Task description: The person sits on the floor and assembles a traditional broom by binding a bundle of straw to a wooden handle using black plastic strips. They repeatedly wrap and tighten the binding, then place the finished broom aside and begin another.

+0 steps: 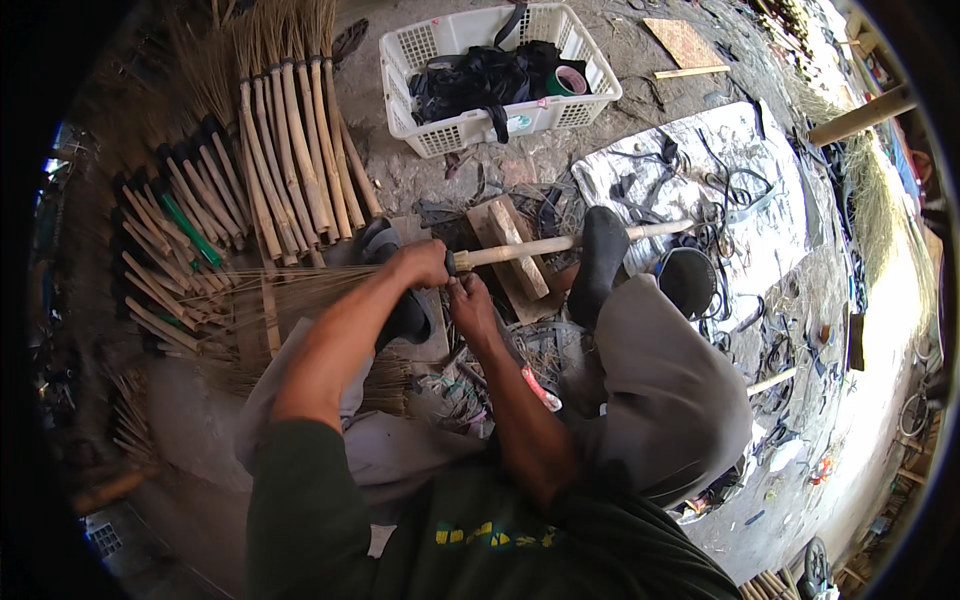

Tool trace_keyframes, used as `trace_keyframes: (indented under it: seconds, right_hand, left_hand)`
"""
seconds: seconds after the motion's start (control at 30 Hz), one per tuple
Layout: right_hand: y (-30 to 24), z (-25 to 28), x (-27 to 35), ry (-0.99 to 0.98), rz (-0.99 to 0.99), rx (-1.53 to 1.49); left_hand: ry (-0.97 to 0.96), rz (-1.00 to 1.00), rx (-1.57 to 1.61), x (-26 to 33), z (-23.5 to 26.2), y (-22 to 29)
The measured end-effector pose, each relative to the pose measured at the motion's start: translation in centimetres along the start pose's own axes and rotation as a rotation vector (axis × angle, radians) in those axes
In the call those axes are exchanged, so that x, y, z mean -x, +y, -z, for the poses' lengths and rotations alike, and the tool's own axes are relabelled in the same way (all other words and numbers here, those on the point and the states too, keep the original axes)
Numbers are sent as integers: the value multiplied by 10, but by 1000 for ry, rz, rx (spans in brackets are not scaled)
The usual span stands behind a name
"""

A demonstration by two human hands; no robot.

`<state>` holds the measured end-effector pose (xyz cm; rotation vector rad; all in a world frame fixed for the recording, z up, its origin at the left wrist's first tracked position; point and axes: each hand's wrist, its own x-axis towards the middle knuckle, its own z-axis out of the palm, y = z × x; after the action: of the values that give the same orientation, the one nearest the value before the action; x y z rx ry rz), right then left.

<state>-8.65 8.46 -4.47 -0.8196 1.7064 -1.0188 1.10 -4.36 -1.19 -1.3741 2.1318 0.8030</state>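
A broom lies crosswise before me, its pale bamboo handle pointing right and its thin brown bristles fanning left. My left hand is closed around it where the bristles meet the handle, beside a dark band. Just below that band my right hand has its fingers pinched together; what they hold is too small to make out. The handle passes over a wooden block set on a board. My feet in dark socks are on either side of the block.
Many bamboo-handled brooms lie stacked at the left. A white plastic basket at the back holds black strips and a roll of green tape. On the right are a silvery sheet with black strips and a dark round container.
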Motion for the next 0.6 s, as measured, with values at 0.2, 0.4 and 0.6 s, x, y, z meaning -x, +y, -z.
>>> trace_keyframes:
  seconds: [0.2, 0.4, 0.6]
  right_hand:
    - [11, -3, 1, 46, 84, -165]
    - [14, 5, 1, -62, -15, -232]
    - [13, 5, 1, -83, -38, -194]
  left_hand:
    - [584, -128, -224, 27, -19, 12]
    - [-394, 70, 186, -10, 33, 10]
    - [530, -45, -152, 25, -14, 17]
